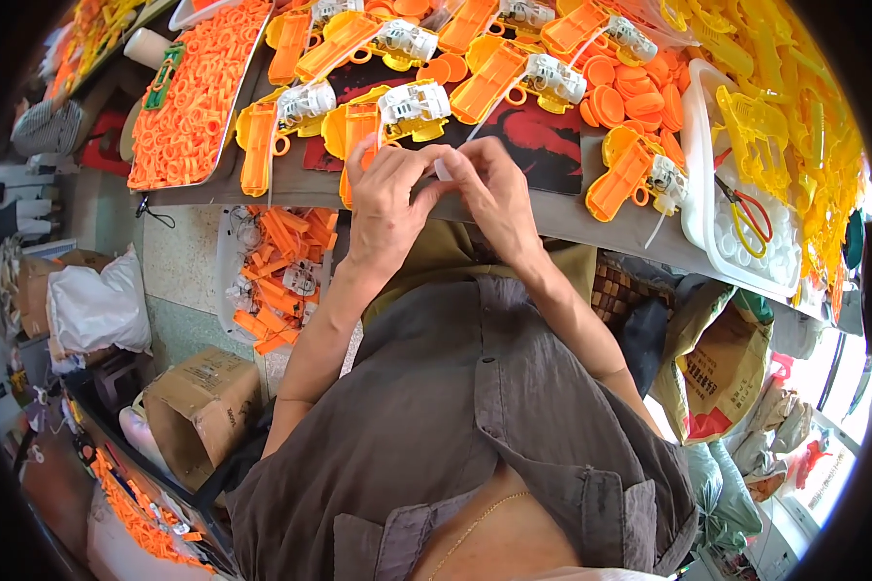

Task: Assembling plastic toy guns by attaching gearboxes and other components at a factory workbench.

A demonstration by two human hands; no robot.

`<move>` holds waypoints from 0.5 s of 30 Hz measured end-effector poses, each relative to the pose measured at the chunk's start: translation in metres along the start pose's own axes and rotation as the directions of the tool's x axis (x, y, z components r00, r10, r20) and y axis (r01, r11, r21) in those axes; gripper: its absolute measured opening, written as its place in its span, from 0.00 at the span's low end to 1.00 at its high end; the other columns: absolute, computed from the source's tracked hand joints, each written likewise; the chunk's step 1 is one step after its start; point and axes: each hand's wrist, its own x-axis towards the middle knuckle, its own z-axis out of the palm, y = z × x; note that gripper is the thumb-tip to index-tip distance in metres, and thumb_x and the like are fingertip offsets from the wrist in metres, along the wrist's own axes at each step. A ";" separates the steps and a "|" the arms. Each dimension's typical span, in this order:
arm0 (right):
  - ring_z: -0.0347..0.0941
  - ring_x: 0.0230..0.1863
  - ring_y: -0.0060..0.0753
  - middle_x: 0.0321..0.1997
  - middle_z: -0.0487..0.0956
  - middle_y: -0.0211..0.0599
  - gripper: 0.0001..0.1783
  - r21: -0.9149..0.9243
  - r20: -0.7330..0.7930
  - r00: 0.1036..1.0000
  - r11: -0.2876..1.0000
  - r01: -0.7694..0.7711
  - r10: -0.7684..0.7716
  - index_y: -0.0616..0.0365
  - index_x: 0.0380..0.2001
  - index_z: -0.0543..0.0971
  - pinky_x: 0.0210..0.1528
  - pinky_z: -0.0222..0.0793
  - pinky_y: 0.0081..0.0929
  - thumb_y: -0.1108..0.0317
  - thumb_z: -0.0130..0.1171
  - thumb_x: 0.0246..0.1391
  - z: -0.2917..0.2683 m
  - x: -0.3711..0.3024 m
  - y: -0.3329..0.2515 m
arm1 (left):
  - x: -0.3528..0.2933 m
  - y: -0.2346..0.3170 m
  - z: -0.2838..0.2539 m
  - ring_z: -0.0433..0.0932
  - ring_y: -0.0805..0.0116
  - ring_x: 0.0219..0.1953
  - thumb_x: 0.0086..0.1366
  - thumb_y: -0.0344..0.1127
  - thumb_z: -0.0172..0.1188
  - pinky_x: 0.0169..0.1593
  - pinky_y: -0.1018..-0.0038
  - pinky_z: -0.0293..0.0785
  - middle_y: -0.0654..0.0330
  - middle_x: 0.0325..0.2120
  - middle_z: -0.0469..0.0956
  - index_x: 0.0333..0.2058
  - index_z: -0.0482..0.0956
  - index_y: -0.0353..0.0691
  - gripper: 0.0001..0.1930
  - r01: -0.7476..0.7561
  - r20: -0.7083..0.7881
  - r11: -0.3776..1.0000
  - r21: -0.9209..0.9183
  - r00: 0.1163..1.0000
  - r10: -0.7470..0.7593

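White piece (443, 170) sits between curled left hand (388, 198) and right hand (495, 194)

I log both hands over the near edge of the counter (557, 209). Left hand (388, 201) and right hand (495, 198) meet, fingertips closed around a small whitish piece (443, 169), mostly hidden. Beyond: orange-and-yellow assemblies (480, 87) with white mechanisms (417, 103). Left: tray (231, 126) of orange rings (179, 126). Right: orange discs (639, 97); white bin (698, 208) holding translucent discs (727, 237) and a red-and-yellow-handled tool (734, 200). I note yellow parts (828, 145) farther right.
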 end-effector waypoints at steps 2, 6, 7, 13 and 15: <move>0.66 0.26 0.18 0.31 0.72 0.27 0.13 -0.164 -0.067 0.982 0.973 0.166 -0.179 0.61 0.35 0.77 0.26 0.62 0.16 0.61 0.64 0.57 0.000 -0.005 -0.005 | -0.003 -0.001 -0.002 0.78 0.69 0.34 0.49 0.30 0.72 0.62 0.62 0.56 0.67 0.28 0.79 0.42 0.78 0.44 0.20 0.013 -0.031 1.000 -0.014 0.999 -0.014; 0.67 0.35 0.20 0.45 0.72 0.31 0.06 -0.370 -0.079 0.929 0.876 0.309 -0.361 0.56 0.31 0.83 0.27 0.63 0.17 0.71 0.68 0.48 0.000 -0.004 -0.008 | -0.003 0.005 -0.002 0.78 0.70 0.36 0.49 0.29 0.71 0.63 0.61 0.54 0.67 0.29 0.80 0.42 0.77 0.44 0.20 -0.002 -0.084 1.000 0.020 0.996 0.004; 0.67 0.37 0.20 0.46 0.71 0.32 0.05 -0.397 -0.074 0.916 0.854 0.335 -0.394 0.55 0.30 0.84 0.27 0.63 0.17 0.71 0.68 0.47 0.001 -0.003 -0.006 | -0.003 0.006 -0.002 0.78 0.70 0.36 0.49 0.29 0.71 0.63 0.61 0.54 0.67 0.29 0.80 0.42 0.77 0.44 0.20 -0.005 -0.086 1.000 0.018 0.996 0.007; 0.67 0.44 0.27 0.50 0.69 0.35 0.06 -0.353 -0.079 0.895 0.852 0.387 -0.439 0.57 0.29 0.83 0.38 0.67 0.25 0.74 0.68 0.44 0.003 -0.003 -0.011 | -0.001 0.009 -0.003 0.78 0.69 0.36 0.49 0.29 0.70 0.64 0.59 0.53 0.67 0.31 0.80 0.46 0.78 0.44 0.23 -0.026 -0.032 0.985 0.170 0.999 0.032; 0.67 0.45 0.29 0.51 0.68 0.36 0.06 -0.323 -0.075 0.890 0.855 0.406 -0.450 0.58 0.29 0.81 0.43 0.67 0.27 0.75 0.67 0.44 0.007 -0.001 -0.008 | -0.001 0.007 -0.005 0.76 0.70 0.40 0.49 0.31 0.70 0.64 0.59 0.52 0.67 0.34 0.80 0.46 0.80 0.46 0.22 -0.049 -0.053 0.983 0.179 0.997 0.059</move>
